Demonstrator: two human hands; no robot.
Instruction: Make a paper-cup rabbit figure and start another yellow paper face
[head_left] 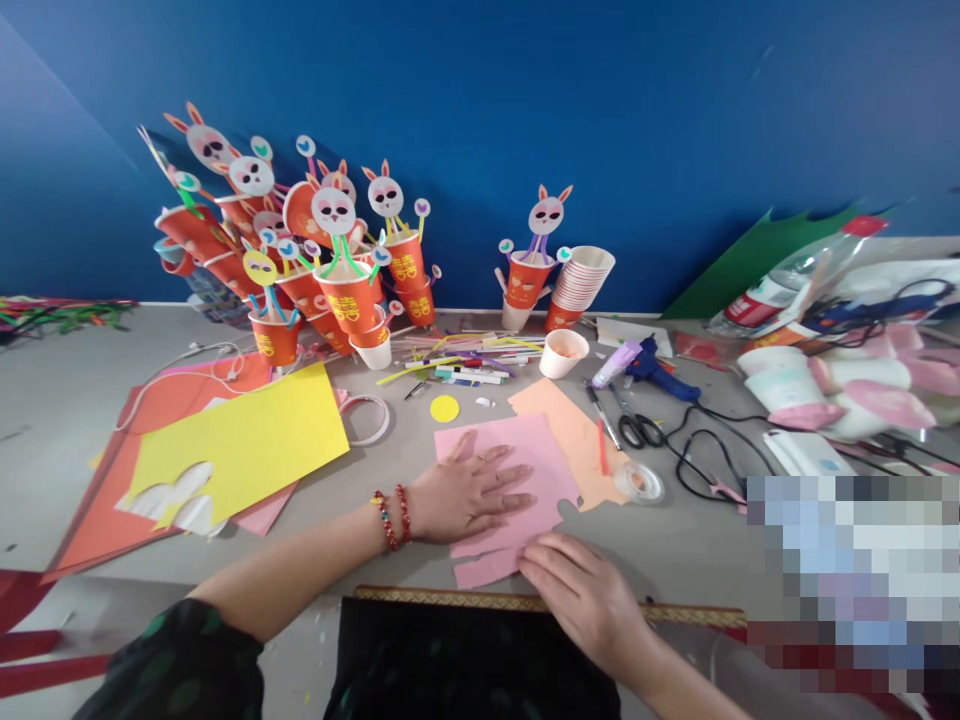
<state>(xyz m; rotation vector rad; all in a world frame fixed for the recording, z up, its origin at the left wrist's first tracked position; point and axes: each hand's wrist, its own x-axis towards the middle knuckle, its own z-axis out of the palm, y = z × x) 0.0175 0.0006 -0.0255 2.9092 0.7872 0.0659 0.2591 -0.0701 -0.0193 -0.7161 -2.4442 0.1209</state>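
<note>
My left hand (472, 492) lies flat with fingers spread on a sheet of pink paper (525, 440), pressing it to the table. Along the sheet's near side a strip of pink paper (484, 570) is partly torn away, with a ragged gap between it and the rest. The right end of that strip is pinched in my right hand (581, 590), its fingers closed together. Peach paper (570, 430) lies partly under the pink sheet at the right. Just beyond the pink sheet is a yellow paper circle (445, 408).
Scissors (641, 430), a tape roll (643, 482) and a blue glue gun (664, 375) lie to the right. Yellow paper (247, 440) covers red sheets at the left. Red cups with rabbit faces (349, 300) stand behind, near markers (472, 376) and a white cup (564, 355).
</note>
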